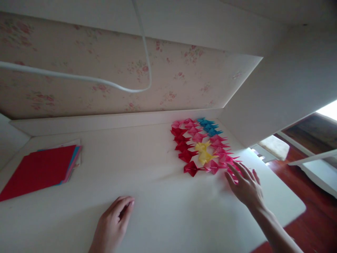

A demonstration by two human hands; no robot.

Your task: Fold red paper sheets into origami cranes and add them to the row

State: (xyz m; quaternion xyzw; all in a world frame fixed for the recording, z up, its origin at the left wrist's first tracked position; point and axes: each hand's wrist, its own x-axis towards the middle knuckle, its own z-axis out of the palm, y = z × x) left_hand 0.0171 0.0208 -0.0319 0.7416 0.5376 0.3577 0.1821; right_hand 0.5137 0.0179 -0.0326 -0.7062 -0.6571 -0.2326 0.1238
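Note:
Folded paper origami figures, several of them, stand in rows at the back right of the white table (147, 158). Red figures (185, 155) form the left row, yellow ones (204, 154) sit in the middle, and blue ones (210, 127) are at the back. My right hand (246, 184) is open, fingers spread, over the front pink figures (223, 158) at the right, partly covering them; whether it touches them I cannot tell. My left hand (113, 219) rests near the table's front with fingers curled towards the thumb, and nothing shows in it.
At the left lies a stack of coloured paper (44, 167), red on top, with blue and pink edges showing. A white cable (105, 82) hangs before the floral wall (168, 77). A white side panel (265, 80) rises at the right. Beyond the table's right edge is reddish floor (313, 221).

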